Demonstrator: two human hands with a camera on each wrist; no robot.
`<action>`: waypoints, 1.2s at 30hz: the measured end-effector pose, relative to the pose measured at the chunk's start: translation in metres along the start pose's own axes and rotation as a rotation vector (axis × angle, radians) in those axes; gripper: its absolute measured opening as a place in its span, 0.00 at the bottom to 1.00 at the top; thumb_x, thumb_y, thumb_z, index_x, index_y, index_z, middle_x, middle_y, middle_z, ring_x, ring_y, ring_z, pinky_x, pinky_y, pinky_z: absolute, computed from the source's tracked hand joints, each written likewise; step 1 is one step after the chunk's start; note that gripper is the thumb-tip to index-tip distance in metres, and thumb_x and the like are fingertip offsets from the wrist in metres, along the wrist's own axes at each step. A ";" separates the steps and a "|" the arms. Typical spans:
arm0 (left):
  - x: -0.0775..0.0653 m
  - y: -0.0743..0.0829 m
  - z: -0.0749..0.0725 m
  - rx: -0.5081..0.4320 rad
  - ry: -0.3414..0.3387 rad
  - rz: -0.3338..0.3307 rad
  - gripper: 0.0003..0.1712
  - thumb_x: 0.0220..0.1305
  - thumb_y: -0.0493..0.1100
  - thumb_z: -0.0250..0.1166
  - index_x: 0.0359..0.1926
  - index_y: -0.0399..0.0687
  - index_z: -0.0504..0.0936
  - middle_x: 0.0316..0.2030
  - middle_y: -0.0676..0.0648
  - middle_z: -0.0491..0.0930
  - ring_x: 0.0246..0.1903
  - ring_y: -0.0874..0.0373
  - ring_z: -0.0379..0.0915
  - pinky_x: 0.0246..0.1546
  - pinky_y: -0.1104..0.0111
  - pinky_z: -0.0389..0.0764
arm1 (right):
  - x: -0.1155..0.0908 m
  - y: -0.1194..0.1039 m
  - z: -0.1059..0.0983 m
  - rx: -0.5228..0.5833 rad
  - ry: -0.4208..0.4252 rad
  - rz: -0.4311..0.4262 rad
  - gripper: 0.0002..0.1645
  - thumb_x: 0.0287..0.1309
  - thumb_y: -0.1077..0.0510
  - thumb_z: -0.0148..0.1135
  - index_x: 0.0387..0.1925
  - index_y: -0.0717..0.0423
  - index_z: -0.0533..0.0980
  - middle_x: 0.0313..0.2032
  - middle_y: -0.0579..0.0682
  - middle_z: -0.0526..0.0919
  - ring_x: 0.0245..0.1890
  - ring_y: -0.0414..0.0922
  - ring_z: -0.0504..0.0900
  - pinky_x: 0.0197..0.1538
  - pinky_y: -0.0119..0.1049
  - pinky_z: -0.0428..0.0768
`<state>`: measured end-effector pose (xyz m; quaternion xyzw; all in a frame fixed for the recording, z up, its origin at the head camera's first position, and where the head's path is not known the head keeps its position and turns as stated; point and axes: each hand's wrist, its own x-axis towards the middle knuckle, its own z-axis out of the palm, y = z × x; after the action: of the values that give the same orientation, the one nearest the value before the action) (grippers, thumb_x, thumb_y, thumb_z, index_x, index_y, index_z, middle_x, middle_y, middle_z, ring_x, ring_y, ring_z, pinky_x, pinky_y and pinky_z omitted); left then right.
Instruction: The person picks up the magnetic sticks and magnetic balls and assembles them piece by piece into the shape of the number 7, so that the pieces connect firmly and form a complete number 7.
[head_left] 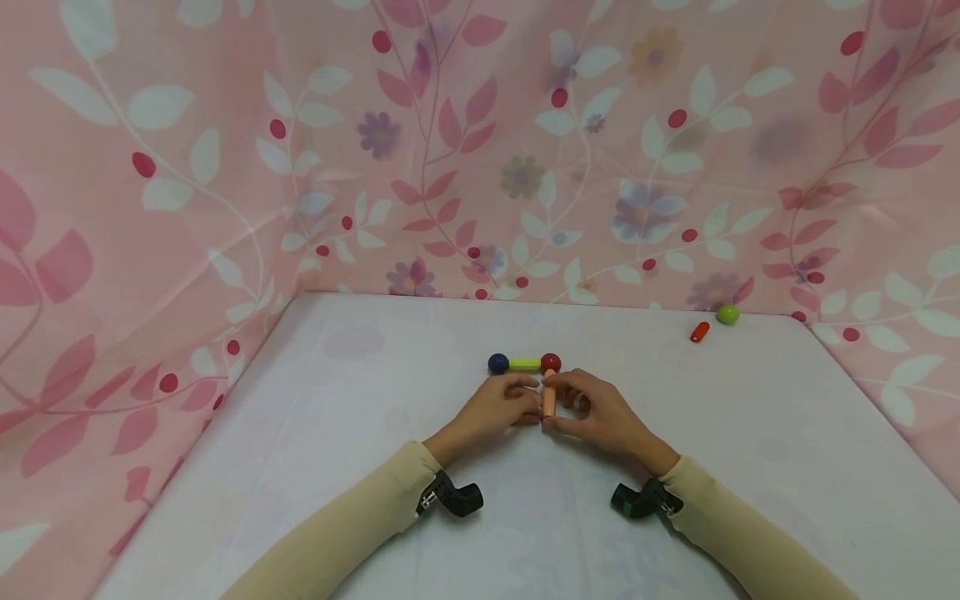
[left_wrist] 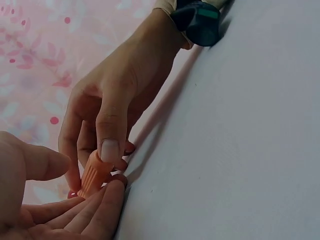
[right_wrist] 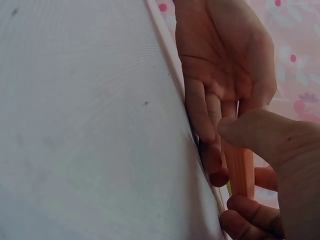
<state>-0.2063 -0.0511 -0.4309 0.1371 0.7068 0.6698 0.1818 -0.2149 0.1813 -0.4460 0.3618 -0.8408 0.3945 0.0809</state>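
My right hand [head_left: 606, 414] pinches an orange ribbed rod [head_left: 550, 400] by its two ends, thumb at the near end and fingers at the far end. In the right wrist view the grooves along the rod [right_wrist: 241, 172] show. My left hand [head_left: 491, 410] lies beside it with fingers extended. In the left wrist view its fingertips are against or very close to the rod [left_wrist: 94, 176], and its thumb stands apart. Just beyond the hands, a yellow-green rod [head_left: 524, 364] lies between a dark blue ball [head_left: 498, 363] and a red ball [head_left: 551, 362].
A red rod [head_left: 700, 332] and a green ball [head_left: 727, 314] lie at the far right of the white-covered table [head_left: 360, 350]. A pink floral cloth [head_left: 465, 167] hangs along the back and sides.
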 end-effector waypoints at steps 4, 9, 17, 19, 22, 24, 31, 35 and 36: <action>0.000 -0.001 0.001 -0.089 -0.030 -0.020 0.23 0.75 0.34 0.60 0.67 0.29 0.73 0.51 0.38 0.84 0.49 0.50 0.84 0.52 0.60 0.84 | 0.000 -0.001 0.000 0.003 -0.002 -0.007 0.35 0.52 0.58 0.83 0.61 0.56 0.79 0.42 0.46 0.81 0.38 0.47 0.78 0.36 0.39 0.80; -0.001 -0.002 0.003 -0.150 -0.043 -0.031 0.23 0.76 0.33 0.61 0.68 0.32 0.73 0.53 0.39 0.84 0.50 0.49 0.84 0.51 0.61 0.84 | 0.001 0.000 0.000 -0.003 -0.002 -0.023 0.34 0.52 0.57 0.83 0.61 0.55 0.79 0.41 0.46 0.81 0.37 0.47 0.79 0.36 0.38 0.80; 0.000 -0.004 0.003 -0.197 -0.050 -0.029 0.23 0.75 0.32 0.61 0.68 0.31 0.74 0.54 0.38 0.83 0.49 0.49 0.84 0.52 0.60 0.83 | 0.002 0.001 0.000 -0.015 0.001 -0.026 0.35 0.51 0.57 0.84 0.61 0.54 0.80 0.39 0.48 0.80 0.37 0.47 0.78 0.36 0.38 0.80; 0.000 -0.005 0.004 -0.199 -0.050 -0.028 0.23 0.75 0.31 0.61 0.68 0.31 0.73 0.54 0.38 0.83 0.49 0.49 0.84 0.52 0.60 0.83 | 0.002 0.001 0.000 -0.015 -0.001 -0.022 0.35 0.51 0.57 0.84 0.61 0.53 0.81 0.38 0.49 0.80 0.37 0.47 0.78 0.36 0.38 0.79; 0.000 -0.005 0.004 -0.191 -0.041 -0.030 0.23 0.75 0.32 0.61 0.67 0.30 0.74 0.54 0.38 0.83 0.49 0.49 0.84 0.53 0.60 0.83 | 0.002 0.001 0.000 -0.013 -0.001 -0.016 0.35 0.51 0.57 0.84 0.61 0.52 0.80 0.38 0.49 0.80 0.37 0.47 0.77 0.36 0.37 0.79; 0.000 -0.005 0.005 -0.188 -0.028 -0.033 0.23 0.74 0.31 0.62 0.67 0.30 0.74 0.54 0.38 0.83 0.50 0.50 0.83 0.53 0.60 0.83 | 0.002 0.001 0.001 -0.015 0.001 -0.014 0.36 0.51 0.57 0.84 0.62 0.53 0.80 0.39 0.49 0.80 0.37 0.47 0.78 0.36 0.37 0.79; 0.001 -0.008 0.006 -0.214 -0.001 -0.038 0.23 0.73 0.30 0.64 0.66 0.29 0.75 0.55 0.37 0.83 0.51 0.50 0.82 0.53 0.61 0.83 | 0.001 -0.001 0.000 -0.006 -0.007 0.017 0.38 0.51 0.57 0.84 0.63 0.56 0.78 0.43 0.48 0.81 0.39 0.48 0.79 0.38 0.38 0.80; 0.002 -0.008 0.007 -0.218 0.003 -0.036 0.23 0.72 0.30 0.65 0.65 0.29 0.75 0.53 0.38 0.83 0.50 0.51 0.82 0.53 0.61 0.83 | 0.002 -0.002 0.000 -0.007 -0.011 0.026 0.38 0.51 0.59 0.83 0.63 0.58 0.78 0.43 0.48 0.81 0.39 0.48 0.79 0.38 0.39 0.81; 0.002 -0.008 0.007 -0.215 0.004 -0.033 0.23 0.71 0.30 0.66 0.65 0.29 0.75 0.53 0.38 0.84 0.50 0.51 0.82 0.53 0.61 0.83 | 0.002 -0.002 -0.001 -0.007 -0.013 0.026 0.38 0.51 0.59 0.83 0.63 0.58 0.78 0.43 0.48 0.81 0.39 0.48 0.79 0.38 0.39 0.81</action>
<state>-0.2040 -0.0442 -0.4396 0.1036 0.6334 0.7389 0.2051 -0.2148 0.1795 -0.4433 0.3530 -0.8473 0.3902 0.0717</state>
